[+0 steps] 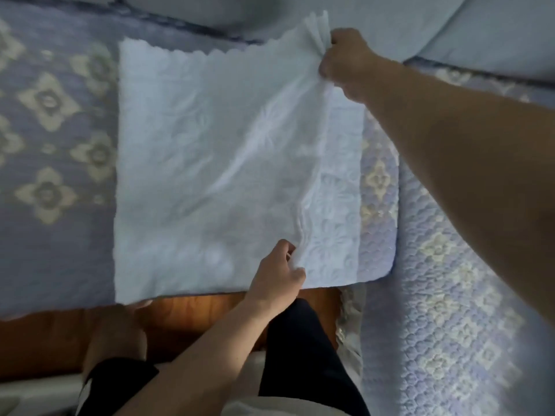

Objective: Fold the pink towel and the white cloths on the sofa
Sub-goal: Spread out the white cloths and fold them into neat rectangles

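A white embossed cloth with scalloped edges lies spread on the sofa seat, its upper layer folded over so that a strip of the lower layer shows along the right side. My right hand grips the bunched far right corner of the upper layer, near the backrest. My left hand pinches the near right corner of that layer at the seat's front edge. Between the hands the cloth's edge is lifted and creased. No pink towel is in view.
The sofa seat carries a lilac quilted cover with cream flower motifs. Pale blue back cushions run along the top. The seat's wooden front rail shows below the cloth, with my knees in dark shorts before it.
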### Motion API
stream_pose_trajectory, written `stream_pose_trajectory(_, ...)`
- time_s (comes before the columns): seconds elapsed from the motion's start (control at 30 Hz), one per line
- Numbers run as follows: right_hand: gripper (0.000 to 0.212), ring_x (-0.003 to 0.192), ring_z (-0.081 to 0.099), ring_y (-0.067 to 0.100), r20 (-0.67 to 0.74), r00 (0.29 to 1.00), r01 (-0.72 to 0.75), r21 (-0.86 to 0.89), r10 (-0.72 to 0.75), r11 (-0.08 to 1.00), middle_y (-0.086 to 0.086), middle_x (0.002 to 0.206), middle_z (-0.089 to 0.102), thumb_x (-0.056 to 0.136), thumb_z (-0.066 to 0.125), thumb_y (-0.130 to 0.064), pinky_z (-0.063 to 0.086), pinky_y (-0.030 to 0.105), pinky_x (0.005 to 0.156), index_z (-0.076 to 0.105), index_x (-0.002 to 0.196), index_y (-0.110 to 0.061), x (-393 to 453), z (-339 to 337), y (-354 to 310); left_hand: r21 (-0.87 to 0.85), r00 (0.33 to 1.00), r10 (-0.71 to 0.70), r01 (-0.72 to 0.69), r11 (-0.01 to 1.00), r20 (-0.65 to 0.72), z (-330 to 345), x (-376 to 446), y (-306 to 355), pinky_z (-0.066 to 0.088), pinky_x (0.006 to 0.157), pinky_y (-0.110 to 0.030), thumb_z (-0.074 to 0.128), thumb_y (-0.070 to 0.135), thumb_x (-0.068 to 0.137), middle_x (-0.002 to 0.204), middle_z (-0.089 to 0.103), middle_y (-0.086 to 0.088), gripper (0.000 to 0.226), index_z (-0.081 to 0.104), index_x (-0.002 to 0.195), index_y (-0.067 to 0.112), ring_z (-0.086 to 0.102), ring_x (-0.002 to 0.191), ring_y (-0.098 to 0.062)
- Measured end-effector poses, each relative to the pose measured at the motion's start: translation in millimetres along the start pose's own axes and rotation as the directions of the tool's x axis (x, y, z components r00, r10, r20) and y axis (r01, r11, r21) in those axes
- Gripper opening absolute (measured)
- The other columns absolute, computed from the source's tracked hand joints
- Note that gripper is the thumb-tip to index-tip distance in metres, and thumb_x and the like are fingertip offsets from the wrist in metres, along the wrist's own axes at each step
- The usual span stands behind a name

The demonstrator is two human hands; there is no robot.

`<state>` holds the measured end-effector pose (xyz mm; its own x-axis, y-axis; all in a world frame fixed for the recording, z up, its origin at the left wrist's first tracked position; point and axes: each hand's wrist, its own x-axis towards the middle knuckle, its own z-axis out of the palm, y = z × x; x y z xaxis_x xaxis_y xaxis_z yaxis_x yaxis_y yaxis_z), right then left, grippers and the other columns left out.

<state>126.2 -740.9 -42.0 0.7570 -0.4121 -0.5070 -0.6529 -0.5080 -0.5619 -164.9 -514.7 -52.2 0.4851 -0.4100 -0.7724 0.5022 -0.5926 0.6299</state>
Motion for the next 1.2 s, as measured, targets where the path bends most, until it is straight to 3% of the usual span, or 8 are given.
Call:
stream_pose_trajectory(0.4,0.047,0.105,0.06,0.024,0.028,0.999,0.024,0.08,-0.027,0.997,0.007,0.12,0.065,0.087,0.042,0.004,0.048,0.026,0.081,0.06,0.129,-0.01,45,-58,136,0.208,0.966,-0.024,0.079,0.975,-0.258,159,59,51,0.048,0.072,-0.027,0.057,0.01,0.094,0.093,0.057,0.003,0.024,0.044,0.111,0.019,0.061,0.085,-0.019)
stream_pose_trajectory(0.53,0.039,0.104,0.066,0.022,0.147,0.988,-0.088,0.235,0.054,0.968,0.002,0.115,0.065,0.09,0.063,-0.016,0.057,0.029,0.083,0.052,0.128,-0.021,49,-40,173,0.315,0.982,-0.042,0.101,0.944,-0.186,172,80,23,0.051,0.097,-0.032,0.058,0.008,0.092,0.123,0.057,-0.001,0.044,0.042,0.132,0.015,0.06,0.113,-0.02)
stream_pose_trajectory(0.63,0.068,0.101,0.067,0.018,0.119,0.985,-0.157,0.317,0.125,0.935,-0.002,0.127,0.06,0.086,0.071,-0.028,0.056,0.027,0.073,0.039,0.146,-0.022,42,-34,185,0.313,0.991,0.004,0.038,0.949,-0.133,171,83,22,0.049,0.1,-0.032,0.057,0.009,0.094,0.125,0.055,0.001,0.044,0.041,0.134,0.019,0.058,0.117,-0.018)
stream_pose_trajectory(0.8,0.076,0.111,0.064,0.025,-0.081,0.967,-0.223,0.188,0.241,0.956,0.005,0.13,0.06,0.081,0.064,-0.047,0.054,0.035,0.087,0.04,0.148,-0.021,-33,-20,222,0.136,0.962,-0.027,-0.01,0.991,0.271,148,53,40,0.04,0.104,-0.021,0.057,0.036,0.099,0.144,0.049,0.008,0.057,0.036,0.152,0.027,0.051,0.128,-0.006)
stream_pose_trajectory(0.9,0.062,0.12,0.05,0.024,-0.003,0.965,-0.262,0.043,0.263,0.964,0.002,0.127,0.051,0.086,0.065,-0.047,0.044,0.037,0.097,0.044,0.139,-0.021,-138,4,264,0.098,0.971,0.008,0.016,0.995,-0.239,100,32,10,0.05,0.094,-0.023,0.056,0.031,0.101,0.12,0.063,0.009,0.03,0.06,0.129,0.022,0.062,0.105,-0.005)
stream_pose_trajectory(1.0,0.072,0.116,0.047,0.017,0.087,0.933,-0.353,0.031,0.349,0.935,-0.006,0.127,0.044,0.081,0.07,-0.052,0.045,0.04,0.096,0.039,0.141,-0.029,-228,32,291,0.162,0.622,-0.036,0.259,0.952,-0.782,20,5,-50,0.045,0.101,-0.042,0.065,0.02,0.093,0.124,0.056,-0.01,0.036,0.056,0.127,0.011,0.055,0.115,-0.03)
stream_pose_trajectory(1.1,0.067,0.102,0.063,0.019,0.168,0.84,-0.54,0.159,0.516,0.827,-0.005,0.118,0.058,0.081,0.076,-0.044,0.057,0.044,0.084,0.042,0.136,-0.026,-262,54,308,0.025,0.452,-0.291,0.574,0.819,-0.843,-60,-20,-101,0.035,0.108,-0.054,0.068,0.037,0.091,0.148,0.038,-0.022,0.07,0.035,0.147,0.013,0.037,0.134,-0.042)
stream_pose_trajectory(1.2,0.05,0.096,0.074,0.031,0.383,0.713,-0.696,0.484,0.587,0.53,0.009,0.109,0.074,0.088,0.077,-0.031,0.061,0.047,0.084,0.058,0.13,-0.011,-264,53,323,-0.073,0.627,-0.49,0.569,0.819,-0.606,-102,-24,-123,0.046,0.098,-0.048,0.068,0.044,0.092,0.141,0.052,-0.021,0.071,0.041,0.145,0.004,0.053,0.124,-0.04)
